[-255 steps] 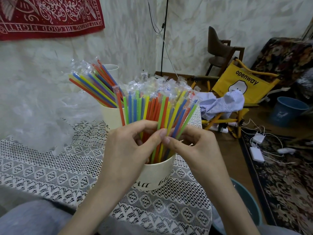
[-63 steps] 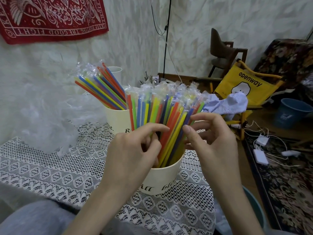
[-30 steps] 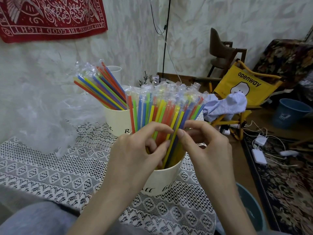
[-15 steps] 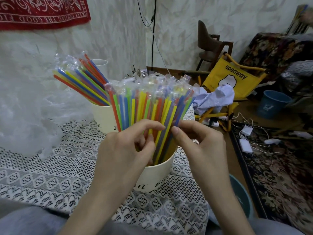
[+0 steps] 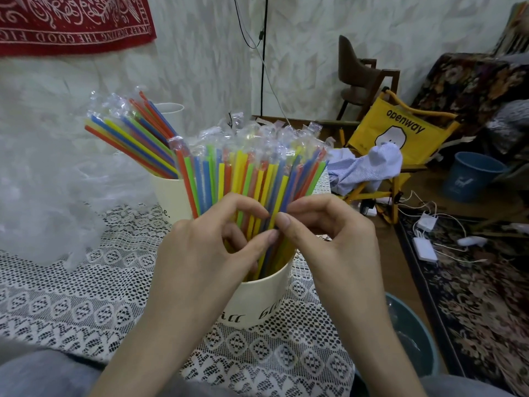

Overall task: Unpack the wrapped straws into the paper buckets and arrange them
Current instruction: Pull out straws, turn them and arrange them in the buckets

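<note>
- Since half a second ago both hands have drawn closer together at the middle of the front bundle, and the view has swung a little to the left; the buckets themselves sit where they were.
- Left hand (image 5: 206,253) is curled, thumb and forefinger closing on the wrapped straws (image 5: 252,179) just above the rim of the near paper bucket (image 5: 257,299).
- Right hand (image 5: 329,242) is curled the same way, its thumb tip nearly touching the left thumb, pinching straws in the same spot.
- These straws stand fanned out in the near bucket on the lace tablecloth (image 5: 86,305), each one in its clear wrapper, the crimped wrapper ends sticking up on top.
- Behind it, the far bucket (image 5: 169,193) holds a second bunch of straws (image 5: 134,138) leaning to the left, also wrapped.
- Loose clear plastic (image 5: 43,196) lies heaped at the left of the table, just beside the far bucket.
- My judgement: loading looks done or nearly so, as no loose straws show on the table; what is left seems to be arranging, evening out the near bundle and perhaps straightening the leaning bunch.
</note>
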